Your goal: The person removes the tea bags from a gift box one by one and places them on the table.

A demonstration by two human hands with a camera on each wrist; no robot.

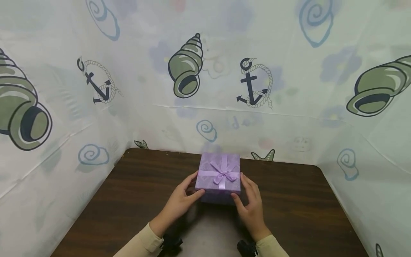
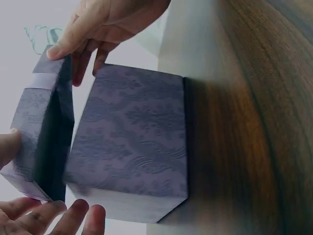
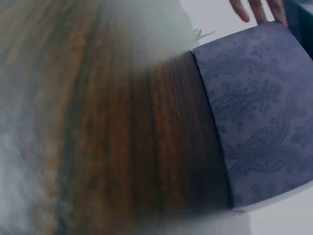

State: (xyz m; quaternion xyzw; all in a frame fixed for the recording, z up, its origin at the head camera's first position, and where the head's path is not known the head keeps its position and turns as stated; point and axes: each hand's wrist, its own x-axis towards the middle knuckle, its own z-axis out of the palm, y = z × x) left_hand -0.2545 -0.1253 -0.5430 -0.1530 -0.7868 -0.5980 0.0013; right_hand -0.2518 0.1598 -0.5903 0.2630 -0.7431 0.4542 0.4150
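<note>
No word, brand or number can be read with certainty. On the white wall cloth (image 1: 221, 89), above the purple box (image 1: 208, 182) and slightly to its right, there stand faint bluish marks (image 1: 236, 124) which resemble letters; one has the form of a "d", but the others are too pale to read.

The box (image 3: 259, 117) runs off the right-wrist view — its inside hidden.
</note>
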